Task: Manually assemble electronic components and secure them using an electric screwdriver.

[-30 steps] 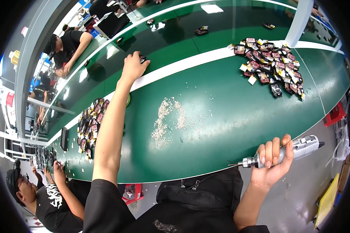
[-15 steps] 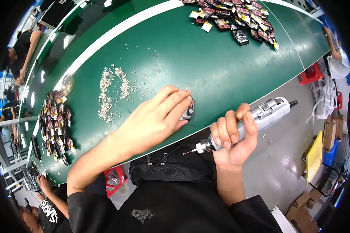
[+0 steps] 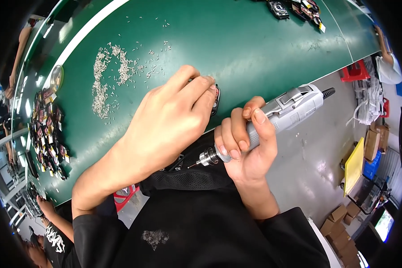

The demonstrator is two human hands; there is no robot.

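Black part: a small dark part [image 3: 216, 99] lies at the near edge of the green desk [image 3: 254, 49]; we see only its right rim past our fingertips.
Left hand: our left hand [image 3: 174, 120] covers the part from above, fingers pressed together and curled down on it, pinning it to the desk.
Right hand: our right hand [image 3: 245, 143] is wrapped shut around the grey screwdriver [image 3: 277, 116], just beside the part on its right and a little nearer us.
Axis: the screwdriver lies on a slant, its tip [image 3: 193, 165] pointing down-left toward our body, below the left hand; the part sits up and to the right of that tip.
Around: loose pale screws [image 3: 107, 76] are scattered up-left; a heap of dark parts [image 3: 47, 129] sits far left.
Change: half a second ago the left hand was already on the part; both hands now sit closer together and the view has dropped lower over them.
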